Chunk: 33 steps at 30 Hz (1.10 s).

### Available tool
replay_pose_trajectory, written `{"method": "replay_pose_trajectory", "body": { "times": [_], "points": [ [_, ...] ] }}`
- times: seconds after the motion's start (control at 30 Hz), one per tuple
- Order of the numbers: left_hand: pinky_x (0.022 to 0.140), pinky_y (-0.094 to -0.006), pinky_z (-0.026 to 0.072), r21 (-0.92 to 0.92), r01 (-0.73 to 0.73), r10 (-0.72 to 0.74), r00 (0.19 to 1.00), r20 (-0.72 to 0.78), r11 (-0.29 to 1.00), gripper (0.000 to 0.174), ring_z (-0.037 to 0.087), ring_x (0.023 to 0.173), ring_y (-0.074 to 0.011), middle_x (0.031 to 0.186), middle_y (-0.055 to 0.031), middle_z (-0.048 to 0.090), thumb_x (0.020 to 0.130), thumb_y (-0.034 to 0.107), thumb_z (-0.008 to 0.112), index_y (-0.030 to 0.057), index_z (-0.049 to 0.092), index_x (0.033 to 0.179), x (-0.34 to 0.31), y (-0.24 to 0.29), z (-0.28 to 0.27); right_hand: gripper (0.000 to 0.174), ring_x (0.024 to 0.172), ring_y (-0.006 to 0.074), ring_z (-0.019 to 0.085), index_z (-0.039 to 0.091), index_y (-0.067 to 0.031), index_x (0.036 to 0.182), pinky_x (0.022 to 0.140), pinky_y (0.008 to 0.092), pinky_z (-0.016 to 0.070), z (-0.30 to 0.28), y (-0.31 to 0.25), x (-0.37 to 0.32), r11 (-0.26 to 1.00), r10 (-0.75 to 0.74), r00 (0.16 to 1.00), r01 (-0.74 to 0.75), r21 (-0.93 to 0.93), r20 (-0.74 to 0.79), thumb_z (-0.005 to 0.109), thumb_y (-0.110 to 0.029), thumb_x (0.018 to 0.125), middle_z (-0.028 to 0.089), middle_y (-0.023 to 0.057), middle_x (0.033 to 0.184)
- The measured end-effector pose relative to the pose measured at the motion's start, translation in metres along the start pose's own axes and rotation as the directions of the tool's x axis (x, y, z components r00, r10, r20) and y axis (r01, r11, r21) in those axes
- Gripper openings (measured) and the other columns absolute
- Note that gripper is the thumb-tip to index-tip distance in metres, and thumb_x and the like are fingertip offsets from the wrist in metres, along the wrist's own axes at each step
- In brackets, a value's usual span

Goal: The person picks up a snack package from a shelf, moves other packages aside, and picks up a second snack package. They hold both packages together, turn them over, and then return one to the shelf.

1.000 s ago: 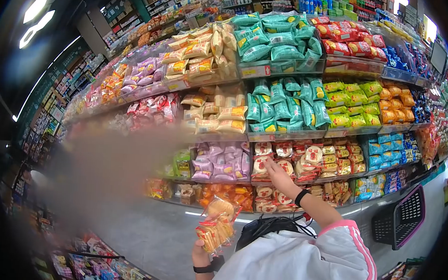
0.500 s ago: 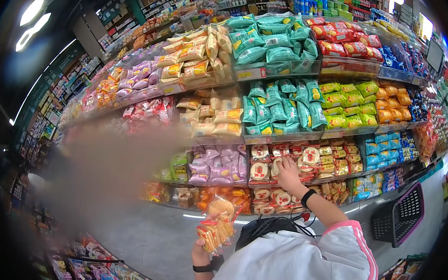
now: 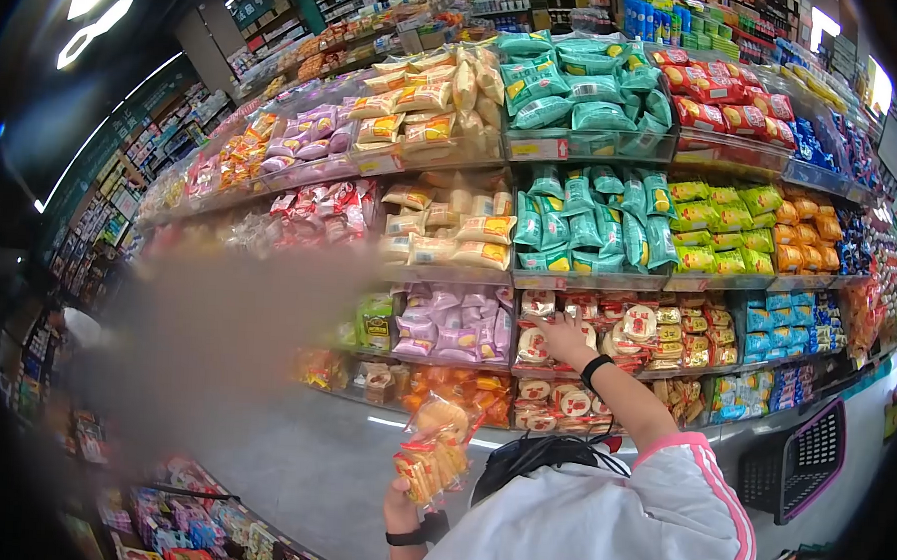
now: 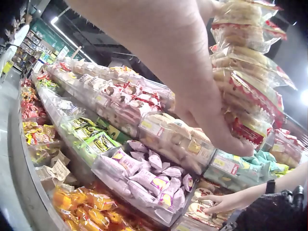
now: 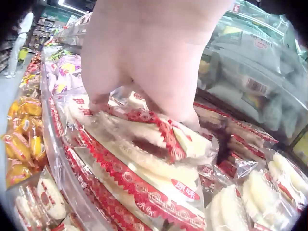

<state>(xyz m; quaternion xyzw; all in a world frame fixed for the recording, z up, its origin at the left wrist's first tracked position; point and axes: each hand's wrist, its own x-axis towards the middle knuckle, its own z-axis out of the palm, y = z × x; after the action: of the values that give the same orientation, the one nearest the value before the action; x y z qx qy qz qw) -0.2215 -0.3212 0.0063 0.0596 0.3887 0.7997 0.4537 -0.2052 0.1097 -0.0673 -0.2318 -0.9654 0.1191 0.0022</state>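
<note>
My left hand point(image 3: 398, 508) grips several stacked packets of round crackers point(image 3: 432, 464) in clear and red wrapping, low in front of the body. The left wrist view shows that hand point(image 4: 168, 62) with its fingers curled at the packets point(image 4: 245, 91). My right hand point(image 3: 566, 345) reaches into a bin of white crackers point(image 3: 640, 323). In the right wrist view, thumb and fingers of this hand point(image 5: 149, 57) pinch the upper edge of a red-trimmed cracker packet point(image 5: 144, 130) lying on similar packets; its fingertips are partly hidden.
Tiered bins hold purple packets point(image 3: 457, 325), teal packets point(image 3: 596, 221) and green packets point(image 3: 726, 232). Below the right hand lies another row of crackers point(image 3: 568, 400). A dark basket point(image 3: 811, 461) with a purple rim stands at the right. A blur covers the left of the head view.
My right hand has shifted left along the cracker bin since half a second ago. The left hand still holds its packets in the same place. The head view has turned slightly left.
</note>
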Motion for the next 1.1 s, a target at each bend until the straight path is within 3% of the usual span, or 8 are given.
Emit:
{"method": "replay_pose_trajectory", "body": {
  "times": [0.17,0.37,0.47,0.57,0.7,0.83,1.0,1.1],
  "points": [
    [0.097,-0.0473,0.0438,-0.027,0.018,-0.018,1.000,-0.002,0.999,0.095,0.046,0.122,-0.0338,0.139,-0.0185,0.038,0.064,0.040,0.072,0.0048,0.028,0.141,0.000,0.000,0.002,0.076,0.116,0.0376,0.048,0.036,-0.0251,0.141,0.107,0.0586,0.0173,0.002,0.001,-0.006,0.998,-0.047,0.978,0.053,0.023,-0.203,0.072,-0.024,0.074,0.048,0.0223,0.125],
    [0.091,-0.0483,0.0486,-0.046,0.081,-0.080,0.997,0.024,0.996,0.094,0.048,0.119,-0.0360,0.138,-0.0193,0.039,0.065,0.039,0.072,0.0042,0.029,0.141,0.005,-0.003,-0.008,0.067,0.113,0.0355,0.049,0.041,-0.0185,0.137,0.106,0.0578,0.0224,-0.003,-0.002,-0.011,0.995,-0.103,0.952,0.099,-0.028,-0.290,0.069,-0.016,0.076,0.048,0.0208,0.122],
    [0.088,-0.0488,0.0511,-0.051,0.129,-0.126,0.991,0.045,0.990,0.094,0.050,0.117,-0.0371,0.138,-0.0196,0.039,0.065,0.039,0.072,0.0039,0.029,0.140,0.010,-0.006,-0.021,0.064,0.117,0.0393,0.045,0.046,-0.0186,0.132,0.108,0.0568,0.0184,0.011,0.004,-0.006,0.999,-0.038,0.979,0.037,-0.011,-0.202,0.072,-0.026,0.074,0.046,0.0225,0.124],
    [0.083,-0.0483,0.0537,0.018,0.108,-0.108,0.994,-0.015,0.994,0.095,0.054,0.113,-0.0377,0.135,-0.0195,0.044,0.065,0.040,0.073,0.0004,0.029,0.139,0.007,-0.004,-0.017,0.055,0.116,0.0401,0.044,0.053,-0.0168,0.125,0.108,0.0588,0.0175,0.004,-0.001,-0.015,0.999,-0.049,0.952,0.054,0.007,-0.303,0.070,-0.033,0.076,0.046,0.0230,0.121],
    [0.077,-0.0460,0.0563,0.017,0.077,-0.078,0.996,0.052,0.997,0.097,0.056,0.111,-0.0370,0.132,-0.0198,0.047,0.064,0.042,0.073,-0.0016,0.029,0.138,0.013,0.006,0.013,0.051,0.118,0.0403,0.042,0.055,-0.0168,0.122,0.108,0.0607,0.0163,-0.027,-0.021,-0.039,0.980,-0.197,0.963,0.196,-0.020,-0.185,0.068,-0.036,0.076,0.046,0.0217,0.123],
    [0.082,-0.0475,0.0539,-0.008,0.222,-0.220,0.969,0.116,0.975,0.097,0.053,0.114,-0.0372,0.134,-0.0210,0.043,0.064,0.041,0.073,0.0007,0.028,0.139,0.014,-0.017,-0.061,0.050,0.119,0.0407,0.042,0.055,-0.0188,0.123,0.107,0.0614,0.0162,0.006,-0.014,-0.045,0.943,-0.316,0.928,0.285,-0.173,-0.196,0.068,-0.033,0.077,0.046,0.0198,0.125],
    [0.092,-0.0481,0.0481,0.045,-0.009,0.009,1.000,0.010,0.999,0.095,0.050,0.118,-0.0378,0.136,-0.0220,0.040,0.065,0.042,0.071,0.0030,0.028,0.140,0.009,0.013,0.038,0.051,0.122,0.0418,0.040,0.053,-0.0195,0.125,0.107,0.0618,0.0177,0.020,-0.005,-0.036,0.929,-0.284,0.932,0.208,-0.305,-0.228,0.066,-0.023,0.076,0.044,0.0201,0.128],
    [0.093,-0.0474,0.0471,0.040,0.008,-0.006,0.998,-0.055,0.999,0.094,0.049,0.118,-0.0385,0.136,-0.0220,0.040,0.065,0.042,0.070,0.0042,0.028,0.140,0.006,0.012,0.042,0.051,0.120,0.0411,0.042,0.053,-0.0198,0.125,0.107,0.0612,0.0181,0.020,-0.003,-0.033,0.928,-0.285,0.921,0.196,-0.316,-0.265,0.066,-0.027,0.077,0.045,0.0207,0.128]
  ]
}}
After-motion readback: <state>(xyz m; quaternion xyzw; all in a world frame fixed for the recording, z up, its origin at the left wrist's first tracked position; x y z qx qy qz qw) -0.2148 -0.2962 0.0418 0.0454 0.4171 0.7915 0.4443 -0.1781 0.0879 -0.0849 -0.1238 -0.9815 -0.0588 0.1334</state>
